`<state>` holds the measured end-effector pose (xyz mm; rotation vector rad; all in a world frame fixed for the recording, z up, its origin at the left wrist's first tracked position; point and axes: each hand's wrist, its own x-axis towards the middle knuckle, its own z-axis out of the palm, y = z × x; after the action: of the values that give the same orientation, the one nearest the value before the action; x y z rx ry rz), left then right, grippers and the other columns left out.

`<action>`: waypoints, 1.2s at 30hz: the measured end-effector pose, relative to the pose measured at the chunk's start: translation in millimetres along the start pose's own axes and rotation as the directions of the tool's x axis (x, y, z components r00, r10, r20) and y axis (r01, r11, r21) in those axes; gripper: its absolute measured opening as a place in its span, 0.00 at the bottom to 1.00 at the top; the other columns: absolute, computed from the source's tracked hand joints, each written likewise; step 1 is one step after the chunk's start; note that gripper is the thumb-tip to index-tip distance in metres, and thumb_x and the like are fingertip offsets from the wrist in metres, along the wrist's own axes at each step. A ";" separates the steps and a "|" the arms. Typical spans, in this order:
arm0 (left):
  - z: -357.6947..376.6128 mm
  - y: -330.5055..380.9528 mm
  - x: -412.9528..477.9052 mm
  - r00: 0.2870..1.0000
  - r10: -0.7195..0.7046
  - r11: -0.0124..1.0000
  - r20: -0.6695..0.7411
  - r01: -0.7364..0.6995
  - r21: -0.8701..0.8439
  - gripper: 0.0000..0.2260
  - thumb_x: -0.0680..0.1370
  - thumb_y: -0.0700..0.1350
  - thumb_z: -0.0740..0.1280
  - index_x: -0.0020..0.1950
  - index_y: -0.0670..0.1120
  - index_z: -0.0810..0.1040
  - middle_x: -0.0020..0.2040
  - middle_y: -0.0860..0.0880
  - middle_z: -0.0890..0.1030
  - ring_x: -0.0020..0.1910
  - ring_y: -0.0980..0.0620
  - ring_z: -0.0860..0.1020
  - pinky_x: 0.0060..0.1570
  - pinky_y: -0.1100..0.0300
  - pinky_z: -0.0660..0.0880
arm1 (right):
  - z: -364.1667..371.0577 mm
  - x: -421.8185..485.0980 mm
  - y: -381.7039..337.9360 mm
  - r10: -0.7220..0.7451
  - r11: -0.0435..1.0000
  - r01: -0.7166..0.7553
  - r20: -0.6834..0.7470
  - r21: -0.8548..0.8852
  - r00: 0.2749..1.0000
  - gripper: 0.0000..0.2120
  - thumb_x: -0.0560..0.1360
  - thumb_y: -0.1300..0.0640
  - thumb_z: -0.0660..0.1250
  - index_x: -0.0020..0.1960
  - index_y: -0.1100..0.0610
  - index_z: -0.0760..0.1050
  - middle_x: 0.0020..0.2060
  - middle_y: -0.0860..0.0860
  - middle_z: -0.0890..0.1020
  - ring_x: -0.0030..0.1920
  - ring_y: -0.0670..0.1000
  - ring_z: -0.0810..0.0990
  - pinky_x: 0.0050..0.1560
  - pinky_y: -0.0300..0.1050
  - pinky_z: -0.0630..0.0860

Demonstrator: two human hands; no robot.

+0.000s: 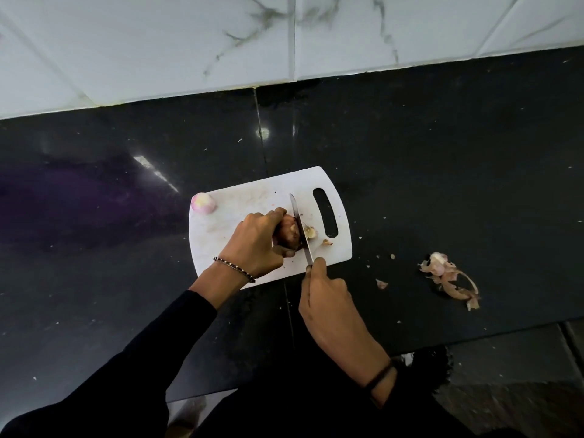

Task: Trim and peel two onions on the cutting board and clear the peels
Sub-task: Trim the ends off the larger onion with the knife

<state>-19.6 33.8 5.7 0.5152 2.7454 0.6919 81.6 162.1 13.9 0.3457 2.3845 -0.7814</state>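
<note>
A white cutting board [243, 197] with a handle slot lies on the black counter. My left hand [257, 240] grips a brown unpeeled onion [289, 233] on the board. My right hand [319, 287] holds a knife [300, 226] whose blade stands against the onion's right end. A cut-off onion end [310, 231] lies just right of the blade, with a small scrap [327, 242] beside it. A peeled pinkish-white onion [203, 202] rests at the board's far left corner.
A heap of onion peels [448, 278] lies on the black counter [442, 153] to the right of the board, with small bits [381, 283] scattered between. A white marble-tiled wall [189, 42] rises behind. The counter's front edge runs close to my body.
</note>
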 end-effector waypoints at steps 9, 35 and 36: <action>-3.5 -0.4 2.4 1.000 0.006 1.000 0.027 -0.006 0.005 0.31 0.71 0.46 0.77 0.71 0.40 0.71 0.43 0.41 0.81 0.42 0.42 0.76 0.40 0.59 0.64 | -1.0 28.9 -11.9 -0.070 0.997 0.067 -0.107 -0.031 0.992 0.19 0.84 0.59 0.53 0.74 0.59 0.56 0.54 0.62 0.78 0.54 0.65 0.80 0.52 0.57 0.76; 10.1 -48.6 -29.4 0.982 0.107 0.961 -0.154 -0.142 -0.239 0.32 0.69 0.44 0.80 0.70 0.43 0.72 0.47 0.52 0.78 0.37 0.64 0.74 0.42 0.77 0.68 | -0.4 -0.6 13.1 -0.199 0.960 0.242 -0.263 0.141 0.944 0.11 0.86 0.50 0.51 0.54 0.56 0.67 0.31 0.49 0.73 0.28 0.46 0.72 0.28 0.41 0.67; 10.5 -48.5 -29.8 0.982 0.105 0.960 -0.157 -0.141 -0.240 0.32 0.69 0.44 0.80 0.71 0.42 0.72 0.47 0.52 0.78 0.37 0.65 0.74 0.41 0.77 0.68 | 1.6 -1.6 10.7 -0.213 0.960 0.251 -0.259 0.124 0.942 0.11 0.86 0.50 0.51 0.54 0.55 0.67 0.31 0.49 0.73 0.27 0.46 0.71 0.27 0.40 0.66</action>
<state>-2.4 -13.7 -22.4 0.6033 2.7153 1.1303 88.0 169.5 9.0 0.2349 2.6342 -1.0941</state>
